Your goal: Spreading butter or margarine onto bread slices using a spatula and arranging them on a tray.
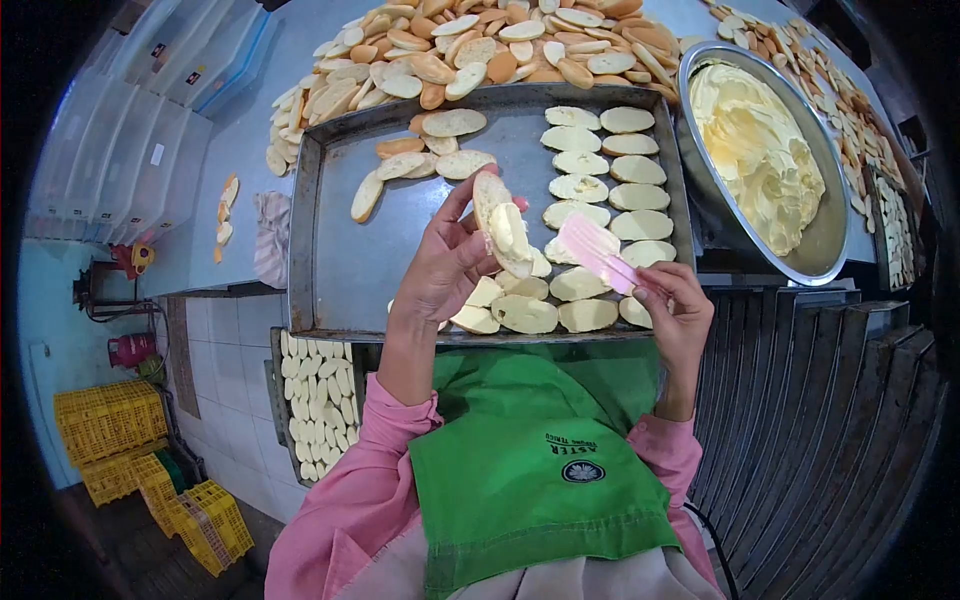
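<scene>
My left hand [454,259] holds up a bread slice [491,196] with a thick dab of pale yellow cream on its cut face. In my right hand [671,300] is a pink spatula [589,244], its blade just right of that slice, over the tray. Beneath both hands lies a metal baking tray [311,225]. Spread slices [637,196] stand in rows along its right side and near edge; several bare slices [456,122] lie loose at its upper middle. A steel bowl [836,225] of yellow cream [757,150] is right of the tray.
A large heap of bread slices [480,51] lies behind the tray, with more at the far right. Plastic boxes [127,150] and a striped cloth [271,236] are on the left. Another filled tray [319,405] is lower left; upright metal trays [810,405] stand lower right, yellow crates [109,420] far left.
</scene>
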The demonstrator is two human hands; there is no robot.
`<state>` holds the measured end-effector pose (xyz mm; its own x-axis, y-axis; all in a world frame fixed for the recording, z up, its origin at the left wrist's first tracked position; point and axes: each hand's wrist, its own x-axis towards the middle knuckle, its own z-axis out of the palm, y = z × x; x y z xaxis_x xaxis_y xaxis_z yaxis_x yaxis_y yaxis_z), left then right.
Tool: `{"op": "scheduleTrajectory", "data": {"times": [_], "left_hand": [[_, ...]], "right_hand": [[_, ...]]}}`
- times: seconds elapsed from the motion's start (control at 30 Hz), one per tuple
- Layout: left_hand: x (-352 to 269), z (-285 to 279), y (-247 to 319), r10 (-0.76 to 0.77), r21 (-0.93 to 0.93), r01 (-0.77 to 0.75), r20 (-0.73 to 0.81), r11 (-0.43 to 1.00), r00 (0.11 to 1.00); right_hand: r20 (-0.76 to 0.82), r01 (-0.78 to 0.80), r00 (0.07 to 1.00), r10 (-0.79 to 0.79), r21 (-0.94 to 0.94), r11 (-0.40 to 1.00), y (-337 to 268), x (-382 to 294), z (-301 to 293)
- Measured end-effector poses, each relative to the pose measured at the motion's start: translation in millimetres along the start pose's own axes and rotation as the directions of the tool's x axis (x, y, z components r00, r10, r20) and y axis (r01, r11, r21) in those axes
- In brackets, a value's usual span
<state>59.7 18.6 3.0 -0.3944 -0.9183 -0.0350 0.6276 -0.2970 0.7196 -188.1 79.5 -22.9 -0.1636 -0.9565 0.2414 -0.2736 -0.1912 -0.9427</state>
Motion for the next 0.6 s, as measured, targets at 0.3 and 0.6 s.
{"op": "scheduleTrajectory", "data": {"times": [0.3, 0.6], "left_hand": [[-2.3, -7.2, 1.4, 0.116, -0.102, -0.116, -0.003, 0.988, 0.993], [-2.5, 10.6, -20.0, -0.142, 0.108, 0.136, 0.044, 0.985, 0.989]], "right_hand": [[0.241, 0.141, 0.965, -0.102, -0.151, 0.978, 17.0, 0.1, 1.3], [-0.023, 0.045, 0.999, -0.041, 0.228, 0.973, 5.5, 6.2, 37.1]]}}
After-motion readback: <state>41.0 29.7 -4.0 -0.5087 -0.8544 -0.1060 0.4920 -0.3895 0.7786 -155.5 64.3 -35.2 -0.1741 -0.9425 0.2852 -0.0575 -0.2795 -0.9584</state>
